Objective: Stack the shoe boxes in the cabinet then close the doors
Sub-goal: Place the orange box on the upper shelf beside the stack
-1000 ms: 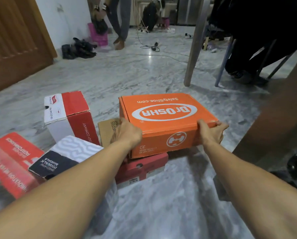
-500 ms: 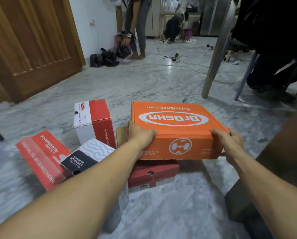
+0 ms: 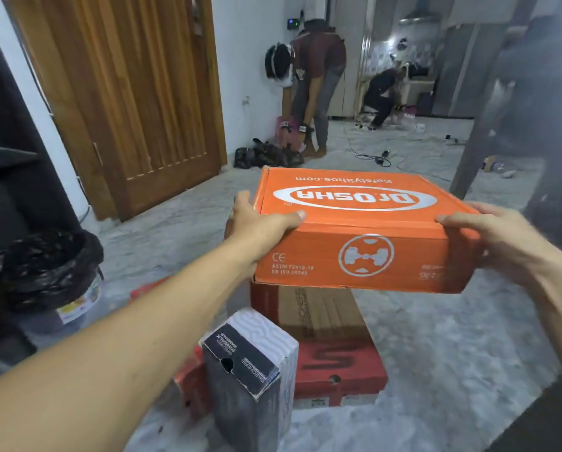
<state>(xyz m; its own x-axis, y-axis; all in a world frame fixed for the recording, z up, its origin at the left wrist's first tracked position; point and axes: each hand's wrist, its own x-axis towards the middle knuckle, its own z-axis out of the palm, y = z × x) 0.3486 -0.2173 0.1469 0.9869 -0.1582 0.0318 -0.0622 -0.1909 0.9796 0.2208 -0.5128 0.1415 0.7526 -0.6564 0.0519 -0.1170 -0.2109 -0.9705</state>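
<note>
An orange shoe box (image 3: 354, 230) with white lettering hangs in the air in the middle of the view. My left hand (image 3: 257, 223) grips its left side and my right hand (image 3: 488, 236) grips its right side. Below it on the marble floor lie a brown cardboard shoe box (image 3: 319, 314) and a red shoe box (image 3: 338, 370). A white-and-black shoe box (image 3: 257, 363) stands on end in front of them. A dark cabinet (image 3: 2, 158) shows at the far left edge, with part of a shelf visible.
A bin lined with a black bag (image 3: 44, 269) stands at the left by the cabinet. A wooden door (image 3: 126, 93) is behind it. One person (image 3: 312, 86) bends over near the wall; another crouches farther back. A dark table leg (image 3: 478, 132) rises at the right.
Both hands have lifted the orange box up off the stack of boxes. The view has swung up and left, bringing the bin and the cabinet edge into sight.
</note>
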